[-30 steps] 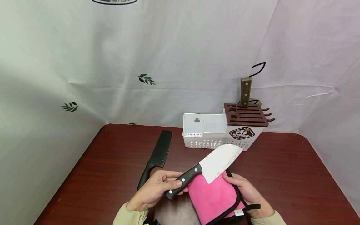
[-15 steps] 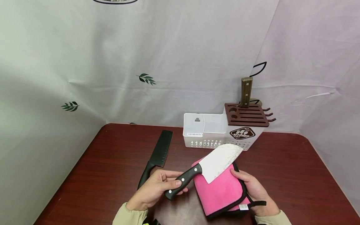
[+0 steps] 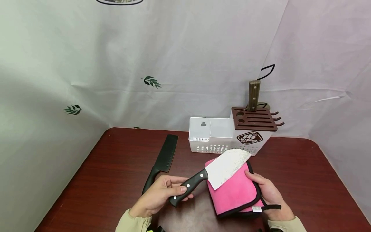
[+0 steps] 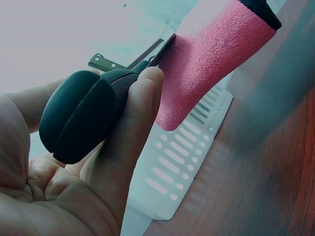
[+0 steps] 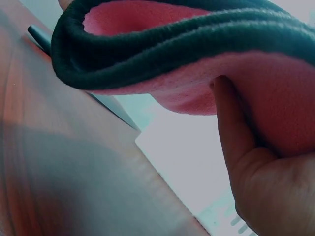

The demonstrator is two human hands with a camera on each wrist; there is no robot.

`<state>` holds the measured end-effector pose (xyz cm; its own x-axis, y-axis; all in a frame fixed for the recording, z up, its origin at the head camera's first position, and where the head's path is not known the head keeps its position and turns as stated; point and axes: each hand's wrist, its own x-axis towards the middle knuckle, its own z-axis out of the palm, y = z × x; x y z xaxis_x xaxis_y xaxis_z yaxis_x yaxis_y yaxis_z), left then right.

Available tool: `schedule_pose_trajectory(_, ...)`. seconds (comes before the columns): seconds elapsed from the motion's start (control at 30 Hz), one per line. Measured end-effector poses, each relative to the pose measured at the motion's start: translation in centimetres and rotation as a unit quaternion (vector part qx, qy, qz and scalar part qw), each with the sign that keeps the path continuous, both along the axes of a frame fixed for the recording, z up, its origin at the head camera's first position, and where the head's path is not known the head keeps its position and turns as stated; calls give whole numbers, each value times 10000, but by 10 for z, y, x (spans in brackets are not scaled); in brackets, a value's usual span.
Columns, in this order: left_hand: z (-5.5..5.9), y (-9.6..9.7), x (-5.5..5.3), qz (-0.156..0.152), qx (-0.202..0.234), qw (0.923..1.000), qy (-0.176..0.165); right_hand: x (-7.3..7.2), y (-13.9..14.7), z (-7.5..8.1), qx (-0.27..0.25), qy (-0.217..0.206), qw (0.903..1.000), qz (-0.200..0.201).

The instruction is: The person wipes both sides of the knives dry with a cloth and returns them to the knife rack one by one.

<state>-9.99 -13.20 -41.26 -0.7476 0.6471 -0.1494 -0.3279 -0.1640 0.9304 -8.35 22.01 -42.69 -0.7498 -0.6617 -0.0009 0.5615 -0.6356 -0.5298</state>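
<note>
Pink cloth [image 3: 233,193], folded, is gripped by the right hand [image 3: 271,197], its thumb on top, other fingers hidden beneath. Compared with one second ago, this hand has carried the cloth rightwards, towards the tip of the knife [image 3: 215,174], while the left hand [image 3: 160,195], fingers grasping the black handle [image 3: 194,182], has hardly moved. So I judge that the cloth does the travelling and the knife is only kept steady. The cloth lies behind the pale, spotted blade [image 3: 228,166]; how firmly they touch, I cannot tell. The cloth's pile looks soft, with dark binding; the knife's handle is smooth, with three rivets. Farther, a black knife [image 3: 166,154] lies flat on the reddish, wood-grained surface [image 3: 110,180]. Beyond, a perforated white holder [image 3: 214,142] stands, and from its brown slotted top [image 3: 254,119] a wooden handle [image 3: 254,95] rises.
</note>
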Motion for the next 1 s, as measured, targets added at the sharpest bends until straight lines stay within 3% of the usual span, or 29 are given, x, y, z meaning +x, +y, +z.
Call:
schedule_pose_trajectory(0.27,-1,0,0,-23,-20,10000,43,0,8,4,239,-121,9994,-212)
schedule_pose_trajectory(0.7,-2,0,0,-47,31,10000,74,-2,17,4,-10,-428,9979,-484)
schedule_pose_trajectory(1.0,-2,1,0,-47,63,10000,40,0,21,3,-228,-337,9966,-714)
